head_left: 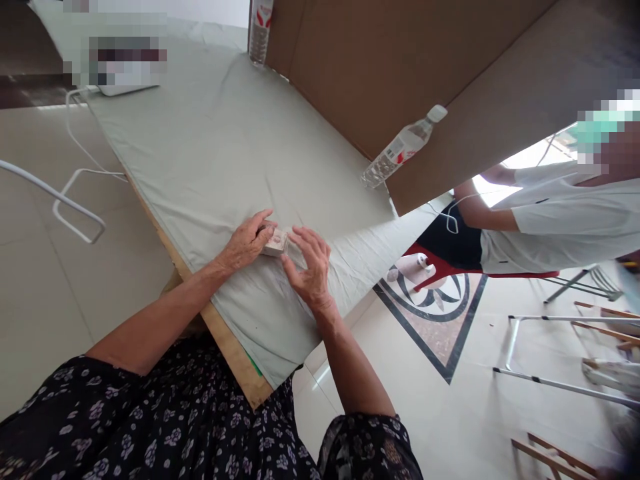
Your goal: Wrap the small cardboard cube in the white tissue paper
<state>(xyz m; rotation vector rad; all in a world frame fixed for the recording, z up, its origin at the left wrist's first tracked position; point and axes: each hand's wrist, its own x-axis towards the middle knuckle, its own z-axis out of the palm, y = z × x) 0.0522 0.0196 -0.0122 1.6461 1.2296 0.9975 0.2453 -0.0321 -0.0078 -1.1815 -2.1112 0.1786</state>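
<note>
A small pale box (275, 243) with faint reddish print lies on the cloth-covered table (215, 147), close to the edge nearest me. My left hand (246, 243) is closed around the left end of the box, its thumb and fingers partly covering it. At the opposite end is my right hand (311, 267), thumb and fingers apart, with the tips beside the box's corners. Whether those right fingertips press on the box is hard to make out.
A tall brown cardboard panel (360, 73) stands on the table. Beside it are a tilted-looking water bottle (403, 148) and another bottle (259, 33). White cables (75, 175) hang off the left edge. A person in a white shirt (570, 217) sits at right.
</note>
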